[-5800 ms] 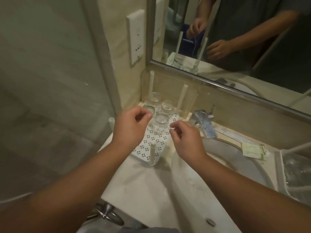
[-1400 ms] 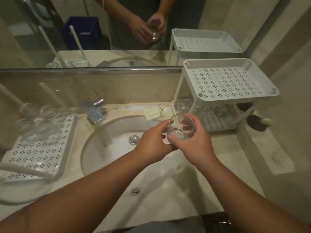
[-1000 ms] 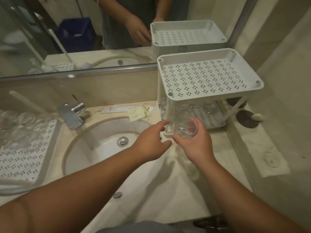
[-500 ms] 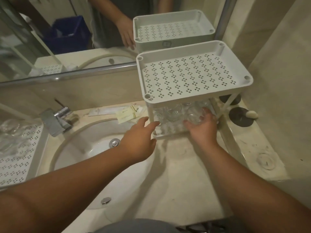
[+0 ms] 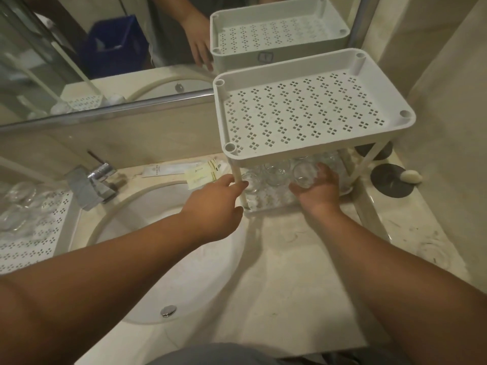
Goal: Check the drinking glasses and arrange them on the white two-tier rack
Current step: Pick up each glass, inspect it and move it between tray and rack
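The white two-tier rack (image 5: pixel 313 151) stands on the counter to the right of the sink; its perforated upper tier holds nothing. Several clear drinking glasses (image 5: pixel 274 172) stand on the lower tier, partly hidden under the upper one. My right hand (image 5: pixel 316 188) reaches into the lower tier, its thumb and fingers curled round one drinking glass (image 5: pixel 303 173) among the others. My left hand (image 5: pixel 216 204) is stretched toward the rack's front left post (image 5: pixel 238 180), with relaxed fingers touching it.
A second white perforated tray (image 5: pixel 44 233) with several more glasses (image 5: pixel 18 204) lies left of the sink (image 5: pixel 168 259). A chrome faucet (image 5: pixel 92 183) and paper sachets (image 5: pixel 203 172) sit behind the basin. Two dark round discs (image 5: pixel 392 180) lie right of the rack, against the wall.
The glass went from both hands over the sink into the rack's lower tier with my right hand. My left hand let go and reached to the rack's post.
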Demonstrator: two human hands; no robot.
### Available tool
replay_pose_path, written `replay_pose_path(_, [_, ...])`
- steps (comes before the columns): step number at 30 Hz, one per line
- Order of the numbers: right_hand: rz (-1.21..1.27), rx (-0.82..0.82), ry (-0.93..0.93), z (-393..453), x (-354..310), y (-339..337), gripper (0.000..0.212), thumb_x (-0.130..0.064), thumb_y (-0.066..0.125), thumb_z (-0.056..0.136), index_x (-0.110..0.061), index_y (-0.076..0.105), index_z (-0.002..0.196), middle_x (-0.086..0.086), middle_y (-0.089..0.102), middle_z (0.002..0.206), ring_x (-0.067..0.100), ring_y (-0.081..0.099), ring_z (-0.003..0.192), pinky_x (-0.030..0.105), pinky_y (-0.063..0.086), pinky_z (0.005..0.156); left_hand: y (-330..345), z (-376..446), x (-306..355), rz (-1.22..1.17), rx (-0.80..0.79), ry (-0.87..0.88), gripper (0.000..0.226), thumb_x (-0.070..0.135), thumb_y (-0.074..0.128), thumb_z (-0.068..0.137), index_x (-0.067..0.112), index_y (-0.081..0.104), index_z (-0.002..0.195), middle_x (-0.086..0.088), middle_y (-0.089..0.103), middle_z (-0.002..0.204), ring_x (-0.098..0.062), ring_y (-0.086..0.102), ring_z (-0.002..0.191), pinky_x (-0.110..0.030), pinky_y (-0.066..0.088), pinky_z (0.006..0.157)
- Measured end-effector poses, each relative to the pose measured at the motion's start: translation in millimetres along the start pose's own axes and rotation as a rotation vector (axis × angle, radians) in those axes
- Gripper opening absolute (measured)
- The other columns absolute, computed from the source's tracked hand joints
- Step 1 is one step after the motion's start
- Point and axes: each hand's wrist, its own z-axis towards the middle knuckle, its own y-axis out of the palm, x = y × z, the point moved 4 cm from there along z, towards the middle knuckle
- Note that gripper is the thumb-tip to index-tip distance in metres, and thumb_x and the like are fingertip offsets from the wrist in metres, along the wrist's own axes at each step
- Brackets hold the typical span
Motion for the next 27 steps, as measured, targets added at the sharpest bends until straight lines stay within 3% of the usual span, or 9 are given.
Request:
replay_pose_path(9, [-0.020,0.013,0.038,7.4,7.2,4.7,0.082,-0.039,0.085,0.066,-0.033,0.039,0.133,0.003,0.038,0.138,0.025,0.051,0.115,0.026,0.041,0.084,-0.7,3.1,1.9,-0.068,0.016,0.018,0.059,0.033,0.054,0.096,0.026,0.037,0.152,0.006,0.038,0.154,-0.023,0.054,0.126,-0.040,0.050,0.097])
replay_pose_path(19, [0.040,-0.037,0.054,8.4,3.4,2.6,0.076,-0.029,0.086,0.067,-0.048,0.036,0.121,-0.003,0.043,0.138,0.024,0.052,0.117,0.032,0.049,0.089,0.1,2.7,3.5,-0.117,0.045,0.013,0.058,0.034,0.055,0.095,0.025,0.040,0.151,0.007,0.041,0.152,-0.021,0.058,0.117,-0.032,0.046,0.094])
replay_pose_path(23, [0.013,-0.035,0.047,10.6,-2.3,-0.2,0.077,-0.032,0.085,0.068,-0.041,0.039,0.129,-0.002,0.042,0.141,0.025,0.052,0.119,0.035,0.051,0.090,-0.2,2.3,3.7,-0.135,0.052,0.002,0.057,0.035,0.055,0.095,0.025,0.041,0.150,0.008,0.042,0.152,-0.020,0.060,0.111,-0.031,0.044,0.092])
replay_pose_path(27, [-0.015,-0.049,0.044,14.8,-9.3,-0.4,0.082,-0.035,0.085,0.071,-0.037,0.038,0.137,0.000,0.041,0.146,0.027,0.050,0.126,0.031,0.046,0.094,-1.1,3.0,5.0,-0.131,0.060,0.001,0.057,0.035,0.055,0.095,0.024,0.041,0.150,0.006,0.042,0.152,-0.020,0.057,0.120,-0.032,0.046,0.094])
